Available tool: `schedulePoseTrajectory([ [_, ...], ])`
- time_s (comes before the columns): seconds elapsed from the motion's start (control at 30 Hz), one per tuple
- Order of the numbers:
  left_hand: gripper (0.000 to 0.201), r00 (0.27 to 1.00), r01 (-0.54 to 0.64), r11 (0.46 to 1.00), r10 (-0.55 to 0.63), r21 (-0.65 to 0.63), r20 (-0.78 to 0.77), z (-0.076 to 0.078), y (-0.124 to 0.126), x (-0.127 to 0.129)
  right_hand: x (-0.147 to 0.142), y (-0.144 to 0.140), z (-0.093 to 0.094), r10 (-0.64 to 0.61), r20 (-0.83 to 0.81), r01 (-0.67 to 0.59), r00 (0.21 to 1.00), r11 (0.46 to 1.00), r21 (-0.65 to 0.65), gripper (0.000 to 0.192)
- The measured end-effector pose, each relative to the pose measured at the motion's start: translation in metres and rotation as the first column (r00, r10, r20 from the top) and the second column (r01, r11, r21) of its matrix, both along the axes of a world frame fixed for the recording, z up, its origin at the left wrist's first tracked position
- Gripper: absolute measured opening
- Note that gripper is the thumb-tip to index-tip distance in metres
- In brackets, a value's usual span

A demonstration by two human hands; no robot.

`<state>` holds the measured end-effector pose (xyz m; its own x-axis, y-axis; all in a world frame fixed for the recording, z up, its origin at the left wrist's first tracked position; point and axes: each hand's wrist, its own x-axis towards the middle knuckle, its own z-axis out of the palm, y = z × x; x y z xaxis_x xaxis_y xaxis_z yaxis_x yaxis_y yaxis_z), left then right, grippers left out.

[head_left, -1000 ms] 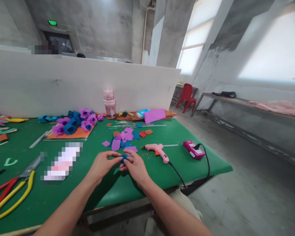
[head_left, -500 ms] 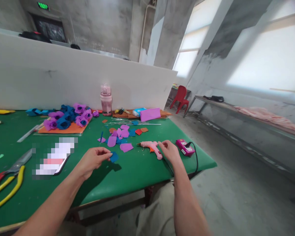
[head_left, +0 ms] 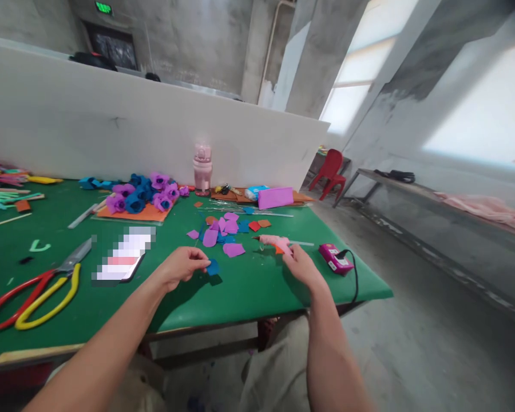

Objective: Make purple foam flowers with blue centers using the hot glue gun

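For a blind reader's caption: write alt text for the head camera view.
The left hand pinches a small blue piece above a green table while the right hand grips a pink glue gun. Purple and blue cut petals lie beyond them.

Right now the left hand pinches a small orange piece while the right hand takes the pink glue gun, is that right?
Not quite. In the head view the piece pinched by the left hand is blue, not orange. The right hand is indeed at the pink glue gun.

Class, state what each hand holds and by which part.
Left hand pinches the blue foam piece by its edge; right hand grips the pink glue gun by its handle.
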<state>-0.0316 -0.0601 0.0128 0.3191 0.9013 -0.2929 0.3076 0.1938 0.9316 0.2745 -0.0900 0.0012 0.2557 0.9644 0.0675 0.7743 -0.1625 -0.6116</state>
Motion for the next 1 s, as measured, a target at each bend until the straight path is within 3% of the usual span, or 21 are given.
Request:
schedulePoseTrajectory([
  [0.1, 0.028, 0.999, 0.03, 0.999, -0.03, -0.024, -0.033, 0.0, 0.003, -0.001, -0.014, -0.001, 0.012, 0.023, -0.328, 0.03, 0.944, 0.988, 0.155, 0.025],
  [0.23, 0.02, 0.99, -0.001, 0.999, 0.008, 0.048, -0.144, -0.004, 0.01, -0.002, -0.035, -0.001, 0.021, 0.156, -0.797, -0.048, 0.583, 0.986, 0.158, 0.029],
  [0.33, 0.011, 0.959, 0.013, 0.982, 0.041, 0.189, -0.279, -0.009, 0.015, -0.004, -0.044, -0.004, 0.017, 0.111, -0.93, -0.146, 0.35, 0.987, 0.063, 0.025],
  [0.4, 0.009, 0.923, 0.038, 0.963, 0.069, 0.268, -0.379, -0.013, 0.017, -0.006, -0.048, -0.007, 0.012, 0.077, -0.948, -0.163, 0.309, 0.986, 0.027, 0.028],
  [0.5, 0.008, 0.882, 0.046, 0.949, 0.108, 0.311, -0.458, -0.016, 0.019, -0.007, -0.053, -0.011, 0.013, 0.128, -0.897, -0.227, 0.424, 0.973, 0.032, 0.032],
  [0.63, 0.009, 0.885, 0.028, 0.951, 0.119, 0.307, -0.45, -0.019, 0.019, -0.008, -0.065, -0.01, 0.031, 0.302, -0.723, -0.411, 0.621, 0.911, 0.027, 0.038],
  [0.73, 0.009, 0.887, 0.025, 0.953, 0.119, 0.303, -0.446, -0.021, 0.02, -0.008, -0.076, -0.009, 0.039, 0.368, -0.589, -0.422, 0.719, 0.905, 0.05, 0.038],
  [1.0, 0.007, 0.878, 0.059, 0.949, 0.098, 0.309, -0.468, -0.023, 0.021, -0.007, -0.085, -0.019, 0.027, 0.379, -0.438, -0.418, 0.816, 0.908, 0.008, 0.036],
])
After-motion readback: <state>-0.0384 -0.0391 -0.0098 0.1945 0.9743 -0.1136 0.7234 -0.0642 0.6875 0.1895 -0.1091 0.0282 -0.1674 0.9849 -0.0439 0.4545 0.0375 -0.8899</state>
